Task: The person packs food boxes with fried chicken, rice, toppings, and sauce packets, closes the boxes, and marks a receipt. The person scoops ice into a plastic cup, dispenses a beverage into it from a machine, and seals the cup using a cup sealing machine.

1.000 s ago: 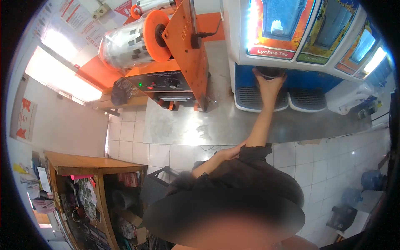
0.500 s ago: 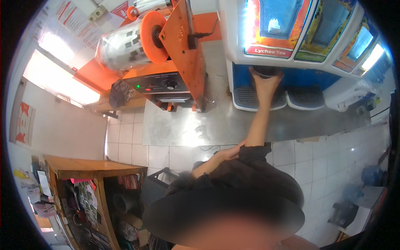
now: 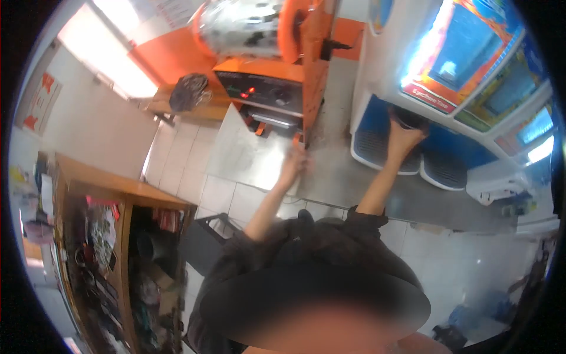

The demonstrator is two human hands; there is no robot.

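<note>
My right hand (image 3: 405, 137) is closed around a dark round cup (image 3: 409, 118) under the drink dispenser (image 3: 383, 65), below its "Lychee Tea" panel. The cup is mostly hidden by the fingers and the dispenser. My left hand (image 3: 295, 164) is over the metal counter (image 3: 250, 150), just in front of the orange sealing machine (image 3: 259, 88); motion smears its fingers. Beneath the right wrist lies a black drip tray (image 3: 371, 147).
A second drip tray (image 3: 443, 171) sits to the right of the first. Behind the sealer's left side, a dark plastic bag (image 3: 190, 92) rests on a wooden bench. An open wooden cabinet (image 3: 124, 218) full of items stands at the lower left, beside a dark crate (image 3: 203, 245).
My left hand has left the right arm and moved forward and left toward the sealer. The view has turned, shifting the machines rightward. My right hand still holds the cup at the dispenser.
</note>
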